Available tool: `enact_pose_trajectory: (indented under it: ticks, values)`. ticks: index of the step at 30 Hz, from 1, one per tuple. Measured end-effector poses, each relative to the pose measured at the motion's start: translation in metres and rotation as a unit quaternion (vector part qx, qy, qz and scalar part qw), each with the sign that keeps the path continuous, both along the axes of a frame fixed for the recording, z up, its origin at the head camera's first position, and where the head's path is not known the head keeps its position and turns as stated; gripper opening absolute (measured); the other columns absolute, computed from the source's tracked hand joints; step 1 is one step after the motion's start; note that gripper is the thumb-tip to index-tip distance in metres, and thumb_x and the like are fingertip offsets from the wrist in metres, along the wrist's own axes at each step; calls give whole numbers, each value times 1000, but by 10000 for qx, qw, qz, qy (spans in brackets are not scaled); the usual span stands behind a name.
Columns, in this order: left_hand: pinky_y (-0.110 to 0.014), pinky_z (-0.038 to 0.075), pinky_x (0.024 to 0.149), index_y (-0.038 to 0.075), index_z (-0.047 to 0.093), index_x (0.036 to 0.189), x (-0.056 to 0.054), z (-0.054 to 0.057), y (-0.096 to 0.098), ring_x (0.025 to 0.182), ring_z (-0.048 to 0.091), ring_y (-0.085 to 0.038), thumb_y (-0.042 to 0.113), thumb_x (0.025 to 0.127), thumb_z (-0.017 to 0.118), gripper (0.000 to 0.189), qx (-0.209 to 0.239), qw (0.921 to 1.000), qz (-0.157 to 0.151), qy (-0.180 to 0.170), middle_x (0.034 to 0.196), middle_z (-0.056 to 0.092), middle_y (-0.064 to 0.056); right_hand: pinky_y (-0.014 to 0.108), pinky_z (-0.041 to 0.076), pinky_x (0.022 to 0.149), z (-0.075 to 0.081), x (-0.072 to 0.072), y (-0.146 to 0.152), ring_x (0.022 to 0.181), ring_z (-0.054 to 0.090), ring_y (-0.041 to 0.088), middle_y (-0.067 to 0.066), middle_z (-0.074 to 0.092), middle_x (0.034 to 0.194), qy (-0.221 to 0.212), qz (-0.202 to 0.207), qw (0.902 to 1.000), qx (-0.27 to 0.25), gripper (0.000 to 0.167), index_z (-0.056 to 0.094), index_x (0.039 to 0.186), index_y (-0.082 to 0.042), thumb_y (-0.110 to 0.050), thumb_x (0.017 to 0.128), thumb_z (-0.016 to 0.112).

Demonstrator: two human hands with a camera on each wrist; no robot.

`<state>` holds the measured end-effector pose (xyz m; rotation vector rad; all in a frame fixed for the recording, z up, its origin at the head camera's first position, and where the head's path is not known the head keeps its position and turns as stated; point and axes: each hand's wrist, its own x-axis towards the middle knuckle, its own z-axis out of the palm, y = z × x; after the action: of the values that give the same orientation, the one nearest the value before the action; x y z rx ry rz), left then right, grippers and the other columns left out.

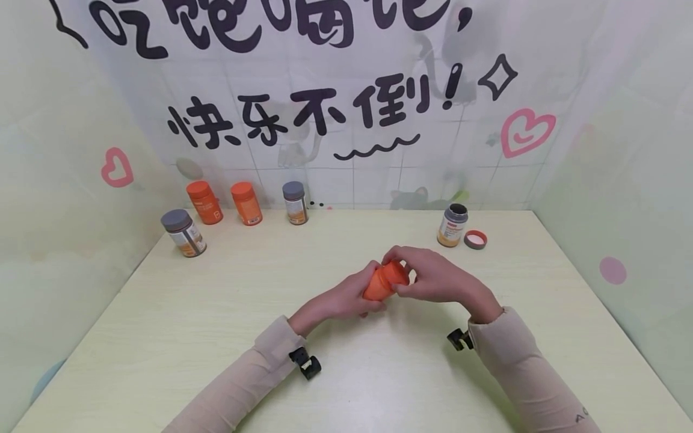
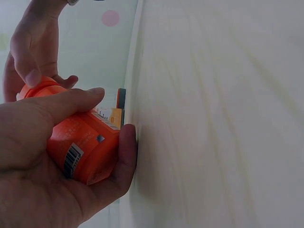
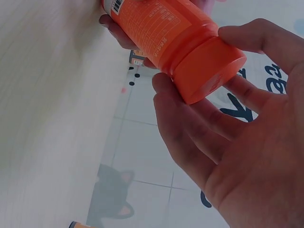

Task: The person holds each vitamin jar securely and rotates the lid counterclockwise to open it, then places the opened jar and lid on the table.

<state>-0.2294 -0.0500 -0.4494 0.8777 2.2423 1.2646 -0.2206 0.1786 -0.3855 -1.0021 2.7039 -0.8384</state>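
Note:
An orange bottle [image 1: 376, 288] is held up over the middle of the table, tilted so that its capped end points right. My left hand [image 1: 346, 296] grips the bottle's body, thumb on one side and fingers curled beneath, as the left wrist view shows; a barcode label [image 2: 73, 157] is visible between them. With thumb and fingertips, my right hand [image 1: 437, 275] pinches the orange lid [image 3: 206, 69] around its edge. The lid sits on the bottle's neck. In the right wrist view, the palm stands apart from the lid's flat top.
At the back right stands an uncapped bottle [image 1: 452, 227] beside its loose lid [image 1: 475, 240], inner side up. Back left are two orange bottles [image 1: 206, 204] and two grey-lidded bottles [image 1: 186, 236]. Walls [image 1: 612, 198] bound the table [image 1: 162, 337] at the back and sides.

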Motion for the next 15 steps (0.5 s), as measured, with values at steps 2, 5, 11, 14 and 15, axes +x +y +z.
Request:
enact_pose_trajectory:
  ticks: [2, 5, 11, 14, 15]
  values:
    - [-26, 55, 61, 12, 37, 135, 0, 0, 0, 73, 59, -18, 8, 94, 72, 54, -8, 10000, 5, -17, 110, 56, -10, 27, 57, 73, 0, 0, 1, 98, 63, 18, -4, 67, 111, -10, 61, 10000, -56, 42, 60, 125, -18, -10, 86, 72]
    - [-28, 56, 63, 14, 37, 134, 1, 1, 0, 74, 60, -17, 9, 94, 72, 53, -28, 10000, 28, -75, 110, 56, -9, 26, 58, 74, 1, 1, 2, 101, 63, 19, -2, 66, 111, -44, 108, 9998, -135, 44, 58, 126, -17, -6, 85, 71]
    - [-31, 57, 68, 17, 37, 135, 0, 2, -2, 76, 61, -19, 13, 95, 73, 54, 12, 9994, 95, -337, 110, 57, -9, 31, 60, 79, 3, 0, 4, 106, 64, 23, 1, 65, 119, -167, 69, 9993, -315, 44, 56, 128, -15, -5, 87, 71]
    - [-32, 57, 69, 17, 37, 134, -2, 1, -4, 74, 61, -21, 15, 94, 74, 55, 94, 9982, 190, -567, 111, 58, -10, 34, 61, 82, 4, -2, 7, 108, 64, 24, 3, 65, 122, -240, -19, 9990, -364, 44, 56, 128, -14, -6, 88, 71]
    - [-33, 57, 70, 18, 38, 134, -2, 1, -4, 75, 61, -22, 15, 94, 75, 55, 111, 9978, 231, -619, 111, 58, -10, 34, 61, 82, 5, -2, 8, 109, 64, 24, 3, 65, 123, -257, -53, 9990, -367, 44, 55, 129, -14, -6, 88, 71]
